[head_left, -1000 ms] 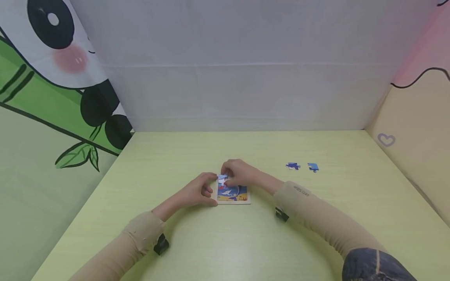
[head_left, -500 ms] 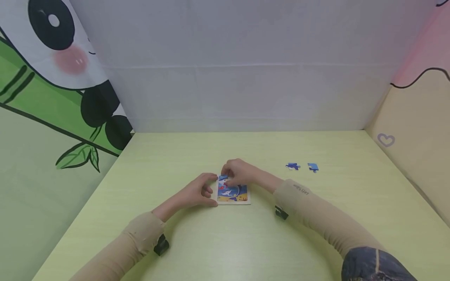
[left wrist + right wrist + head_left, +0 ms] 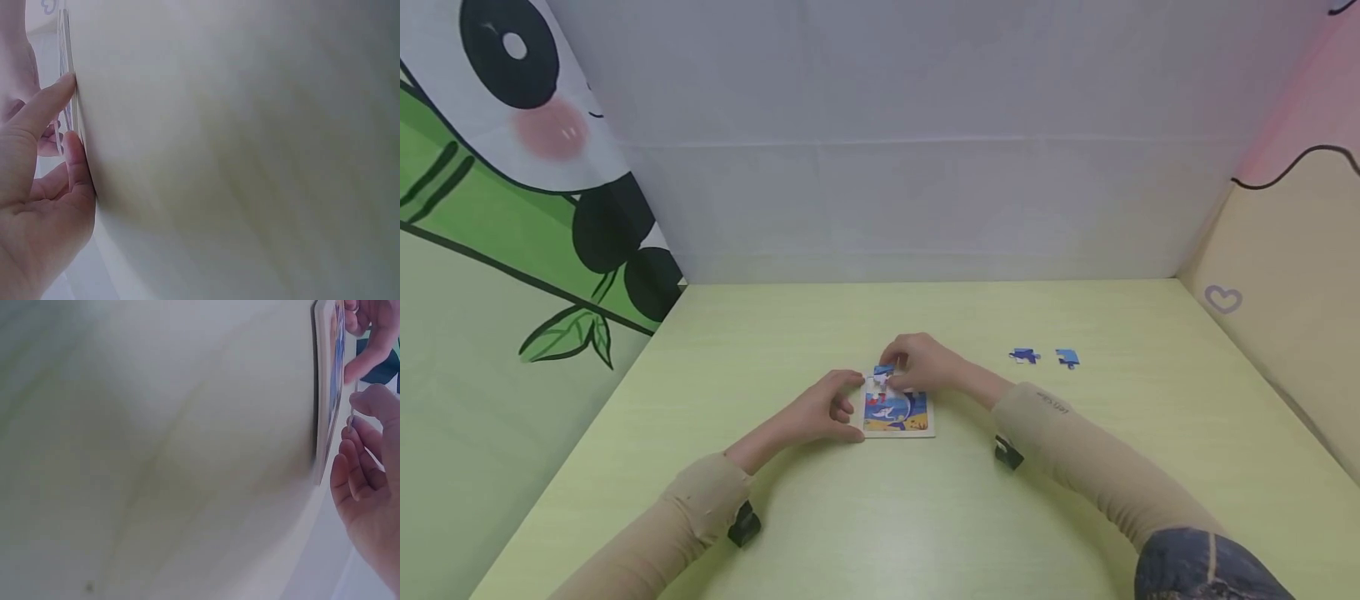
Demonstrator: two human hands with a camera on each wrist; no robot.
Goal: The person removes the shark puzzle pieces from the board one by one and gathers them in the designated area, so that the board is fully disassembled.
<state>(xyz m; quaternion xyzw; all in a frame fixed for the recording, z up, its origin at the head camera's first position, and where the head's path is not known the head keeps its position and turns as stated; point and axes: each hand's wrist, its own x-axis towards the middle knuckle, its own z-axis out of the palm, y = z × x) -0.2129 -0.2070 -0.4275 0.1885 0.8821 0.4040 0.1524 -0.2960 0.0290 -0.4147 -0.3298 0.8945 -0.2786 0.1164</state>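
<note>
A small jigsaw puzzle board with a pale rim lies flat on the table, showing a blue and yellow sea picture. My left hand holds it by its left side, thumb at the near corner and forefinger at the far one. Over the upper left part of the board, my right hand pinches a blue and white puzzle piece between thumb and fingertips. In the right wrist view, that piece shows only as a thin edge. The right hand hides the board's upper right part.
Two loose puzzle pieces, a dark blue one and a lighter blue one, lie apart on the table to the right of the board. A pale wall rises behind the table, with printed panels at both sides.
My right hand has lifted the puzzle piece slightly and shifted away and to the right, uncovering more of the board's upper left. My left hand has stayed put.
</note>
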